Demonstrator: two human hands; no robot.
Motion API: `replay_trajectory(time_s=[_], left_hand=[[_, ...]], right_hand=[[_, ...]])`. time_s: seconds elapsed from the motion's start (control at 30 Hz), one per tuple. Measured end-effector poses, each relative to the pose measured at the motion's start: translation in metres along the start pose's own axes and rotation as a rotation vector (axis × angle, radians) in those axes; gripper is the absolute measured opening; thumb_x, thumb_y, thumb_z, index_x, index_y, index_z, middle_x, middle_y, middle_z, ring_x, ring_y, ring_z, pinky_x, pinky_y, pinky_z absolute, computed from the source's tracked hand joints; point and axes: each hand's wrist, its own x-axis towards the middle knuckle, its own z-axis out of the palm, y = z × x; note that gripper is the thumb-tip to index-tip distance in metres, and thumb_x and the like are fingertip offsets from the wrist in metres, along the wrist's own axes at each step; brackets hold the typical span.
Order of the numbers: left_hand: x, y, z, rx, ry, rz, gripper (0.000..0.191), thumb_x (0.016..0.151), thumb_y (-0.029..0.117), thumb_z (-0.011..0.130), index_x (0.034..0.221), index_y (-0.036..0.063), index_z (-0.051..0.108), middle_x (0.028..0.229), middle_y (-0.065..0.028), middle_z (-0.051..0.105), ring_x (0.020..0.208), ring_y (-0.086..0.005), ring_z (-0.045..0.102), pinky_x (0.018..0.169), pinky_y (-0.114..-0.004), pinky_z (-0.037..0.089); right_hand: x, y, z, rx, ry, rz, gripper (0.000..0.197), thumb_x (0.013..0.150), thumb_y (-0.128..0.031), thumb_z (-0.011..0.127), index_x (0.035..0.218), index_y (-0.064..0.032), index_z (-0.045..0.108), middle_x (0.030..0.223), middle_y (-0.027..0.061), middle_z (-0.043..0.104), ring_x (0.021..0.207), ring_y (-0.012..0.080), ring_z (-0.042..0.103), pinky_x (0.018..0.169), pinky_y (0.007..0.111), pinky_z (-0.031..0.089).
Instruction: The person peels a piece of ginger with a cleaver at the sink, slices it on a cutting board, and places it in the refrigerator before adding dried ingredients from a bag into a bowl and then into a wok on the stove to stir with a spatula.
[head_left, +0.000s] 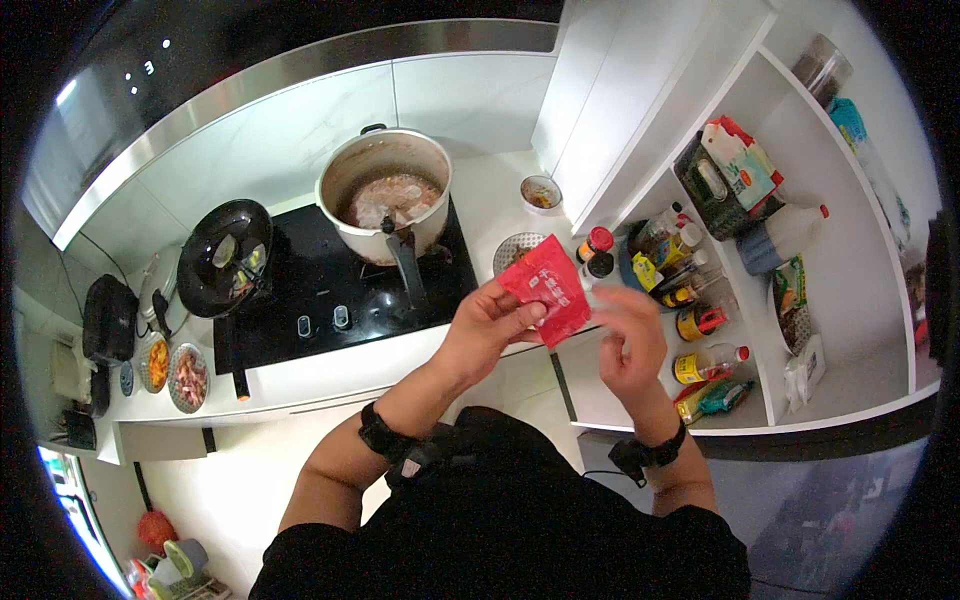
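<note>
My left hand (495, 322) grips a red sachet (551, 292) that bears writing, with the thumb across its front. To the right, my right hand (634, 337) is blurred, its fingers partly curled and apart near the packet's edge. I see nothing held in it, and cannot tell whether a fingertip touches the sachet. Behind the packet, a patterned bowl (512, 251) is partly hidden. A large pressure cooker pot (345, 234) without its lid stands on the black gas hob (300, 281), with pale pinkish food and liquid inside.
A black wok (196, 259) with some sliced pieces sits left on the hob. Beside it are a bowl of orange pieces (155, 361) and a bowl of raw meat (189, 377). A small bowl (541, 194) and red-capped jar (595, 244) stand right, near shelves with several bottles (694, 322).
</note>
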Motion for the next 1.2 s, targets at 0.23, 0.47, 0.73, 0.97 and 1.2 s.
replay_trajectory(time_s=[0.23, 0.47, 0.73, 0.97, 1.2], left_hand=[[-0.023, 0.015, -0.034, 0.61, 0.096, 0.132, 0.037, 0.087, 0.007, 0.068, 0.121, 0.0015, 0.055, 0.105, -0.0048, 0.066, 0.093, -0.0141, 0.063, 0.08, -0.03, 0.054], [-0.027, 0.026, -0.039, 0.898, 0.222, 0.107, 0.03, 0.083, 0.009, 0.069, 0.11, -0.0013, 0.06, 0.094, -0.0069, 0.068, 0.084, -0.0131, 0.066, 0.072, -0.028, 0.054], [-0.02, 0.013, -0.051, 0.227, 0.168, -0.108, 0.041, 0.089, 0.005, 0.063, 0.127, 0.0015, 0.051, 0.114, -0.0078, 0.062, 0.102, -0.0163, 0.061, 0.088, -0.032, 0.051], [-0.014, 0.001, -0.047, -0.17, 0.05, -0.14, 0.042, 0.09, 0.008, 0.061, 0.129, 0.0029, 0.048, 0.118, -0.0085, 0.06, 0.103, -0.0183, 0.062, 0.088, -0.034, 0.053], [-0.004, -0.011, -0.04, -0.306, -0.044, -0.158, 0.039, 0.091, 0.01, 0.061, 0.128, 0.0078, 0.049, 0.122, -0.0054, 0.059, 0.108, -0.018, 0.059, 0.093, -0.035, 0.05]], right_hand=[[-0.003, -0.015, 0.084, 1.718, 0.39, 1.032, 0.042, 0.102, -0.022, 0.037, 0.136, 0.0018, 0.043, 0.137, 0.0139, 0.048, 0.128, 0.0246, 0.046, 0.11, 0.038, 0.033], [-0.016, -0.017, 0.113, 2.023, 0.469, 1.221, 0.04, 0.102, -0.027, 0.037, 0.129, 0.0014, 0.048, 0.128, 0.0126, 0.054, 0.119, 0.0239, 0.05, 0.106, 0.039, 0.037], [-0.017, -0.015, 0.097, 2.196, 0.516, 1.137, 0.048, 0.102, -0.029, 0.038, 0.136, 0.0047, 0.043, 0.134, 0.0147, 0.051, 0.119, 0.0234, 0.051, 0.106, 0.036, 0.038], [-0.004, -0.014, 0.072, 2.238, 0.555, 1.149, 0.052, 0.102, -0.031, 0.036, 0.137, 0.0062, 0.041, 0.141, 0.018, 0.044, 0.126, 0.0252, 0.047, 0.11, 0.036, 0.035], [-0.02, 0.003, 0.066, 2.106, 0.552, 1.253, 0.039, 0.1, -0.028, 0.048, 0.121, 0.0041, 0.054, 0.119, 0.0124, 0.059, 0.106, 0.0197, 0.057, 0.099, 0.031, 0.044]])
